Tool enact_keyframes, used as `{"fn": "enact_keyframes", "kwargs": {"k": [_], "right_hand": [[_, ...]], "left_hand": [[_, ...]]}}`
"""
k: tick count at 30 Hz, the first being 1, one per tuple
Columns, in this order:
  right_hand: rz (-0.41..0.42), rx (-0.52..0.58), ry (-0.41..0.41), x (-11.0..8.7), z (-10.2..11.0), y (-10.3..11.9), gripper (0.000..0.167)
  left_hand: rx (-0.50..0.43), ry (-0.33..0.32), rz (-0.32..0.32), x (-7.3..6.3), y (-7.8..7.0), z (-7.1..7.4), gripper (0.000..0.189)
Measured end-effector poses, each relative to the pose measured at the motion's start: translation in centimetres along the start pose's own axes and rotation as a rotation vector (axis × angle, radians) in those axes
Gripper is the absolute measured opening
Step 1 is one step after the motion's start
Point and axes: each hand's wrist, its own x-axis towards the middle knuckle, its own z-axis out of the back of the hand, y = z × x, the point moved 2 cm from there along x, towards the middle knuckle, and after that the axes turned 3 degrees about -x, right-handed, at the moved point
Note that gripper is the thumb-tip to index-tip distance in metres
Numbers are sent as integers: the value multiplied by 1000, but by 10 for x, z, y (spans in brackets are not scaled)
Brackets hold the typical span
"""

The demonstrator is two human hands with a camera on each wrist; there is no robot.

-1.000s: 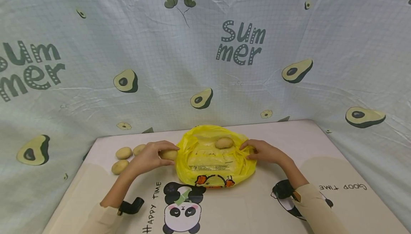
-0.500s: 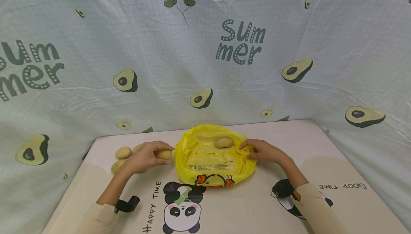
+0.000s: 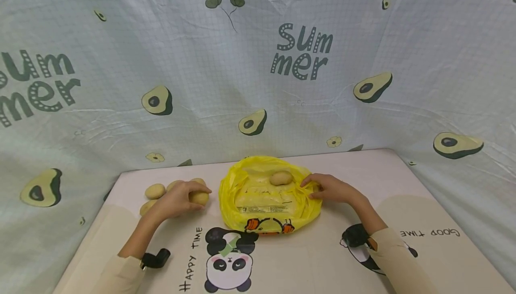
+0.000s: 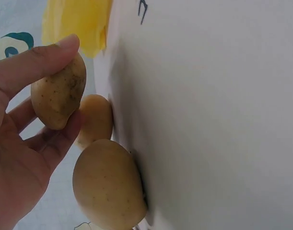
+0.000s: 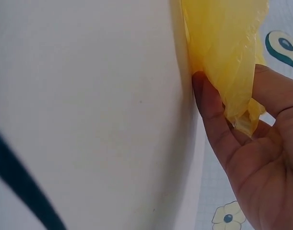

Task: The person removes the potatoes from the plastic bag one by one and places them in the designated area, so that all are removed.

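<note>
My left hand grips a potato between thumb and fingers, a little left of the yellow plastic bag. In the left wrist view this potato shows dark specks and is raised off the table. Two other potatoes rest close by: a nearer, larger potato and a farther potato. The bag lies with its mouth spread wide, and one potato is inside it. On the bag's right side my right hand pinches the crumpled rim between thumb and fingers, as the right wrist view shows.
At the table's left, a potato and another potato lie near my left forearm, the second partly covered. A printed panda marks the pale tabletop. A patterned cloth hangs behind the table.
My left hand has moved left, away from the bag, carrying the potato. A potato behind its fingers has come into view. The right hand and the bag stay put.
</note>
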Motion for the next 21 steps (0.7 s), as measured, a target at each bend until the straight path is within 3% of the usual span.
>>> {"fn": "enact_keyframes", "kwargs": {"k": [8,12,21], "right_hand": [[-22,12,7,1,0,-1,31],[-27,13,9,1,0,0,31],[-31,5,9,0,0,2,31]], "left_hand": [[94,10,16,-1,8,-2,41],[104,24,26,-2,11,-3,43],[107,-16,9,-3,17,-7,45]]}}
